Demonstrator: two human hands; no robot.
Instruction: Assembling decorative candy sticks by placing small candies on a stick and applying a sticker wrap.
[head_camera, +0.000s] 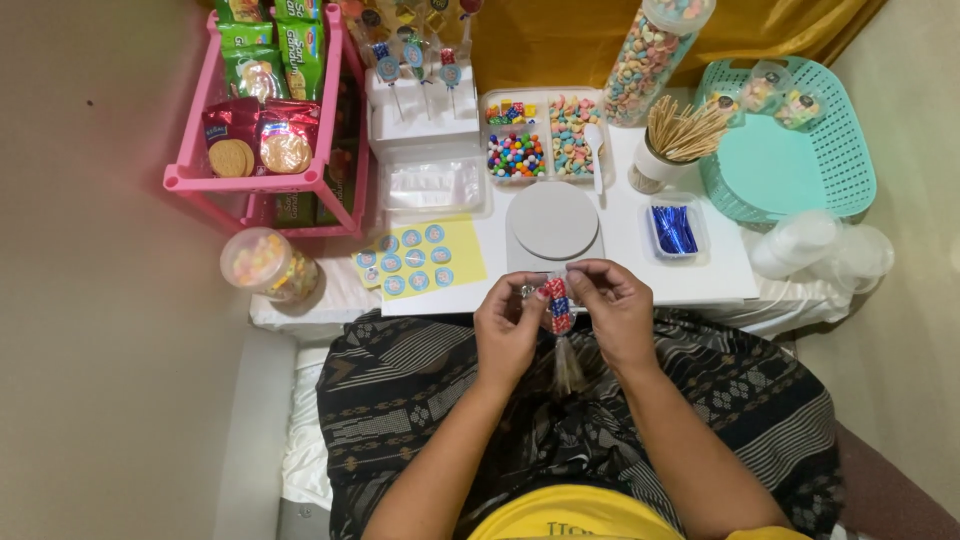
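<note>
My left hand (508, 325) and my right hand (612, 310) meet over my lap at the near edge of the white table (720, 275). Together they pinch a small clear plastic bag (559, 306) filled with red, blue and white candies. The bag's empty tail (566, 368) hangs down between my wrists. Just beyond my fingers sits a round grey scale (553, 222).
A divided tray of coloured candies (545, 140), a cup of wooden sticks (672, 140), a small tray of blue twist ties (674, 230) and a yellow sheet of round stickers (415, 260) lie on the table. A pink snack rack (265, 110) stands left, a teal basket (790, 150) right.
</note>
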